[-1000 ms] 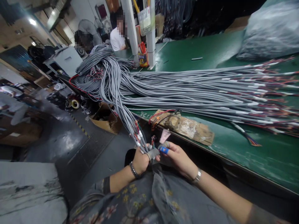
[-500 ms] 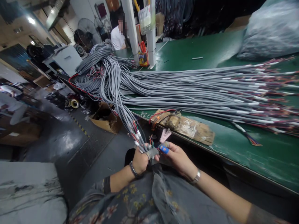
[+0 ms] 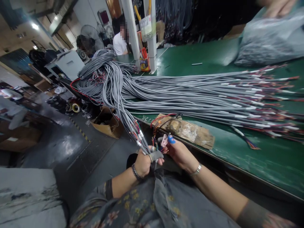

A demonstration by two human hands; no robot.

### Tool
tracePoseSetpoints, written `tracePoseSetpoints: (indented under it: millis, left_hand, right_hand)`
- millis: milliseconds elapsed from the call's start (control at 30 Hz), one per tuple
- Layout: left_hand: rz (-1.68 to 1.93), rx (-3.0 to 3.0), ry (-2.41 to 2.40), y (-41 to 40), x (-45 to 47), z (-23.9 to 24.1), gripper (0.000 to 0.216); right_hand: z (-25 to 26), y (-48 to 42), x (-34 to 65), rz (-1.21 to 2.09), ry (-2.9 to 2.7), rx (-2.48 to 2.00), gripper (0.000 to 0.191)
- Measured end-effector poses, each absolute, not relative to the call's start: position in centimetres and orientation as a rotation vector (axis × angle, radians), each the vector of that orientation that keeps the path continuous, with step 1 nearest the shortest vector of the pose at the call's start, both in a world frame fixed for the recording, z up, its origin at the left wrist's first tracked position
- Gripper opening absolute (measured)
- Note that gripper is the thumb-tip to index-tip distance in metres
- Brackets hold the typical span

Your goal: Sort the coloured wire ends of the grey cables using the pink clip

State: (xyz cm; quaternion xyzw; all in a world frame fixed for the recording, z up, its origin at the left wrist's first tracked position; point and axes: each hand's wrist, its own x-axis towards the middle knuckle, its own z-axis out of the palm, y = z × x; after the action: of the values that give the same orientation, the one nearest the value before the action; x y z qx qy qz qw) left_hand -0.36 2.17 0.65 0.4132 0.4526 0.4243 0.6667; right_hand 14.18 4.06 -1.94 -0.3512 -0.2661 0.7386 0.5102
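My left hand (image 3: 143, 163), with grey wrapping on a finger, is closed around several grey cables (image 3: 127, 118). Their stripped ends show white sleeves and thin coloured wires (image 3: 155, 145) just above my fingers. Close beside it, my right hand (image 3: 181, 155) is pinched on a small pink tool (image 3: 163, 141), whose exact kind I cannot make out. Blue wrapping covers its thumb. The tool is next to the coloured wires; whether it touches them is hidden by my fingers.
Long grey cables (image 3: 185, 91) lie across the green table (image 3: 213, 50), their stripped ends at right. A wooden block (image 3: 192, 131) sits at the near edge. A co-worker's hand (image 3: 279, 8) is at a plastic bag (image 3: 268, 41). A cardboard box (image 3: 106, 123) stands below the table.
My right hand has turned, its blue-wrapped thumb moving up, and the pink tool has shifted slightly lower and left. A co-worker's hand has appeared at the plastic bag. My left hand keeps its grip.
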Motion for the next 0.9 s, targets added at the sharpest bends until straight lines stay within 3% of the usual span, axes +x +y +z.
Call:
tracePoseSetpoints:
  millis: [400, 700, 900]
  left_hand:
    - [0.923, 0.824, 1.06, 3.0, 0.2, 0.8, 0.033]
    - [0.929, 0.9, 1.037, 2.3, -0.3, 0.6, 0.035]
    - [1.014, 1.009, 1.037, 1.5, -0.7, 0.3, 0.035]
  right_hand:
    - [-2.2, 4.5, 13.8, 1.838, -0.44, -0.682, 0.032]
    - [-2.1, 4.2, 14.2, 1.918, -0.444, -0.686, 0.045]
    - [-1.7, 4.3, 14.5, 1.851, -0.451, -0.727, 0.034]
